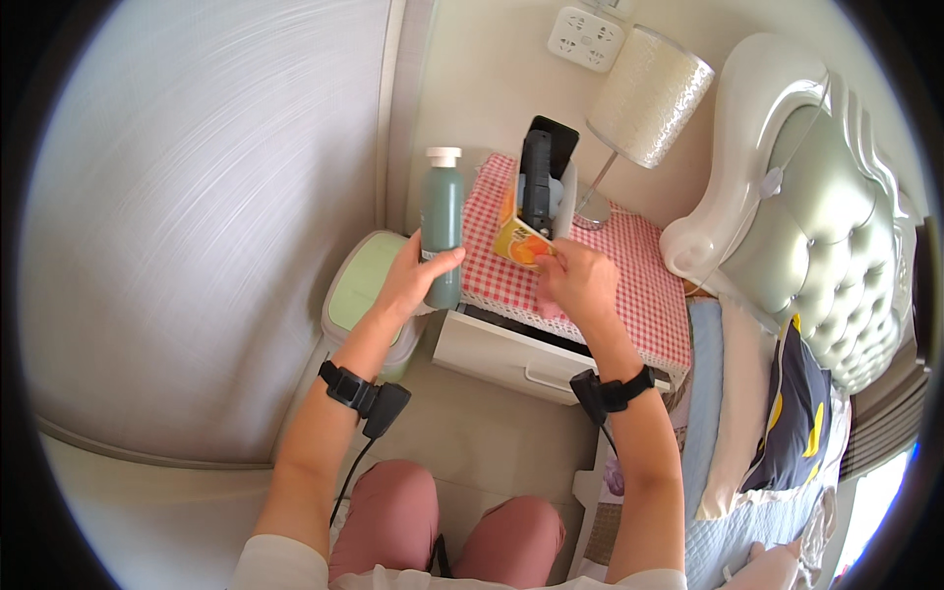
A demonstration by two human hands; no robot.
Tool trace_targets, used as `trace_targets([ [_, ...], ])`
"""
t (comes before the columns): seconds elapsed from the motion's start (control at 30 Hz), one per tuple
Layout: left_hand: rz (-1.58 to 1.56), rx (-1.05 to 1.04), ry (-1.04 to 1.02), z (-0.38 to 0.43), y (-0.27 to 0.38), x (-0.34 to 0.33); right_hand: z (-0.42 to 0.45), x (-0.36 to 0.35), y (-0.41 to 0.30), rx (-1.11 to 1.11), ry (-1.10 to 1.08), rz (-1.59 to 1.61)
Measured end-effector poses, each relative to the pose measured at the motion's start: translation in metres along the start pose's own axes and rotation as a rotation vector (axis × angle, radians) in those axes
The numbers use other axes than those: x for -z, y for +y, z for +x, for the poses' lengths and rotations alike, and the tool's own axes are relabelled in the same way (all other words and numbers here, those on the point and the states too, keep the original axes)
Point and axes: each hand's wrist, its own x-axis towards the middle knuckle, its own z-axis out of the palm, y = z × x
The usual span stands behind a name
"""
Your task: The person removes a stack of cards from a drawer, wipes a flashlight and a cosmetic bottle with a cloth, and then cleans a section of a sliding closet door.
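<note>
My left hand (413,276) is closed around a green plastic bottle (442,206) with a white cap, held upright left of a bedside table (512,350). My right hand (586,280) has its fingers curled at the near corner of a printed carton (525,247) showing orange fruit. A piece of pink cloth (547,304) hangs out beneath those fingers; whether they also grip the carton is hidden. Inside the open-topped carton stand a dark, long device (538,177) and a flat black object (559,140). A red-and-white checked tablecloth (487,214) lies under the carton.
Behind the carton rises a table lamp (649,96), below a wall socket panel (586,38). The table's drawer (501,350) sits slightly pulled out. A green-lidded bin (365,280) stands at left. To the right are the tufted headboard (826,243) and bed (737,538) with pillows.
</note>
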Motion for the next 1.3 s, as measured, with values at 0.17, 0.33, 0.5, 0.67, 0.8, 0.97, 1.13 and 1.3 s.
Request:
trace_targets([
  [0.17,-0.207,0.334,-0.052,0.024,-0.008,0.023,0.004,0.018,0.006,0.049,0.032,-0.025],
  [0.33,-0.347,0.484,-0.081,0.040,-0.005,0.021,0.010,0.022,0.017,0.047,0.074,-0.040],
  [0.5,-0.408,0.472,-0.051,0.055,-0.014,0.029,0.026,0.028,0.012,0.012,0.034,-0.105],
  [0.67,-0.346,0.434,0.010,0.066,-0.031,0.038,0.043,0.008,0.019,-0.032,0.016,-0.121],
  [0.8,-0.388,0.454,0.042,0.062,-0.033,0.039,0.059,-0.013,0.021,-0.078,-0.036,-0.228],
  [0.97,-0.327,0.454,-0.030,0.054,-0.029,0.041,0.073,-0.035,0.019,-0.147,-0.180,-0.260],
  [1.13,-0.352,0.466,-0.069,0.047,-0.023,0.043,0.078,-0.050,0.027,-0.149,-0.246,-0.298],
  [1.3,-0.328,0.352,-0.145,0.051,-0.026,0.046,0.084,-0.052,0.044,-0.229,-0.294,-0.303],
])
